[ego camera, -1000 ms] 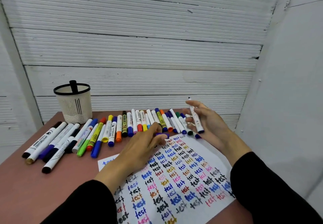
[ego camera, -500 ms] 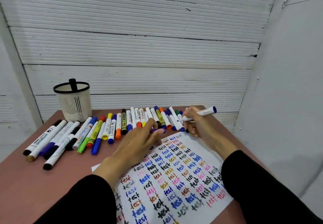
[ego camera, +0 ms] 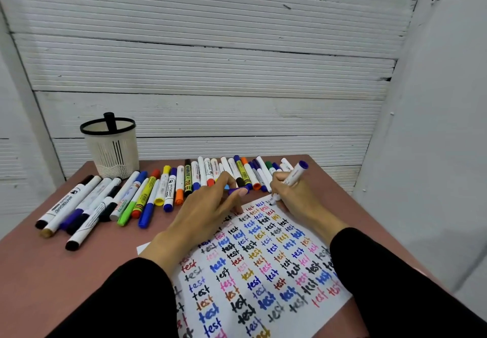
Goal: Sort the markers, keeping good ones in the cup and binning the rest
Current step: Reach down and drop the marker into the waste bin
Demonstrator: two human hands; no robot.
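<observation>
Right hand [ego camera: 295,198] gripping white marker [ego camera: 292,178], tip on paper [ego camera: 263,271], left hand [ego camera: 208,211] pinching purple cap [ego camera: 237,190].

Left hand [ego camera: 208,213] pinches, fingers extended; right hand [ego camera: 295,195] curled in grip.

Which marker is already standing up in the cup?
Only the black marker stands in the mesh cup. All the others lie on the table.

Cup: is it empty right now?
No. One black marker already stands in the cup, its cap sticking up above the black rim.
</observation>
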